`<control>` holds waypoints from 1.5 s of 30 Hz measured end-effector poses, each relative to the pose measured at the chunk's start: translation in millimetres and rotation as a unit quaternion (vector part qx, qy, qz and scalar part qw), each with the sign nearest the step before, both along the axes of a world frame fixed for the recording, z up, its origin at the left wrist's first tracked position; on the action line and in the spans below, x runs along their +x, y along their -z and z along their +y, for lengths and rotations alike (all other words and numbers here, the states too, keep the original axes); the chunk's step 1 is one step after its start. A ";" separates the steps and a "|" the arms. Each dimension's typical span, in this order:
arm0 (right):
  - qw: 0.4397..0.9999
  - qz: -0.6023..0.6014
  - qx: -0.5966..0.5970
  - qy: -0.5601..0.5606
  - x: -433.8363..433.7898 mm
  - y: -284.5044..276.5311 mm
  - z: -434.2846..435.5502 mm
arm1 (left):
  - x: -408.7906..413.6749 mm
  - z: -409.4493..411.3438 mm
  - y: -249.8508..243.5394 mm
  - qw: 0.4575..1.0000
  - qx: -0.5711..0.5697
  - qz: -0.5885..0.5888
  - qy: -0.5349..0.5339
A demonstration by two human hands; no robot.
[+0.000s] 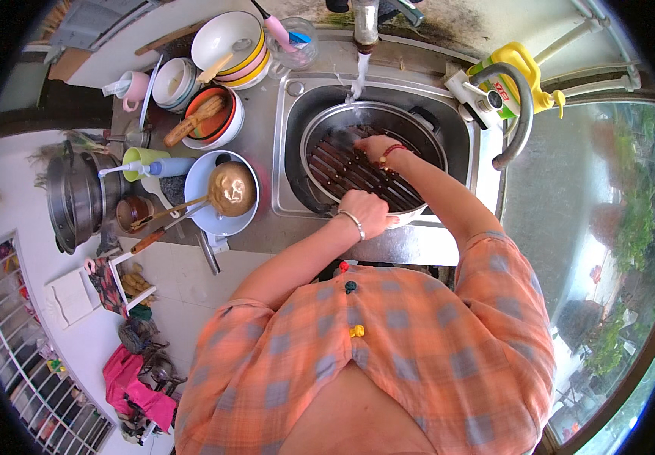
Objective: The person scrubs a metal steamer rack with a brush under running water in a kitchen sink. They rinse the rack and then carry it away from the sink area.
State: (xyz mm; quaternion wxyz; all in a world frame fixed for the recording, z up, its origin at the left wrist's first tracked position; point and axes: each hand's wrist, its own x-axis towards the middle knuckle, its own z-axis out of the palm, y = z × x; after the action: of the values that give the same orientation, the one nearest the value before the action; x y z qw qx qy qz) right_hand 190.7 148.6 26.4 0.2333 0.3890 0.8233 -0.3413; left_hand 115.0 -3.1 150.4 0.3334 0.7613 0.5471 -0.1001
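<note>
A wide round pan (317, 122) with a pale rim and dark handles sits in the stainless-steel sink (279, 187). Dark brown parallel bars (327, 165) cross its inside. My left hand (364, 211) grips the near rim, its thumb over the edge. Down inside the pan, my right hand (378, 149) is on the bars near the middle; its fingertips are blurred, and whether they hold anything is unclear. Water (358, 79) runs from the tap (366, 28) onto the far rim. A haze hangs over the far part of the pan.
Left on the counter are stacked bowls (205, 40), an orange bowl (222, 122) with a wooden-handled brush, a pale blue bowl (196, 176) holding a metal ladle (232, 189), and steel pots (68, 193). Right stand a curved grey pipe (523, 128) and yellow detergent jug (518, 62).
</note>
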 end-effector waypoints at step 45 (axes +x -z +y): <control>0.967 -0.216 0.022 -0.136 75.5 -64.9 26.4 | -16.8 0.4 13.7 0.999 0.010 -0.039 -0.001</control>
State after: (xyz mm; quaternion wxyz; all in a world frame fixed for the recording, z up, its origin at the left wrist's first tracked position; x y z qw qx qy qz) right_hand 266.2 175.0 91.3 0.4417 0.3428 0.8056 -0.1960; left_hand 98.3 -2.7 136.7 0.3469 0.7674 0.5353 -0.0646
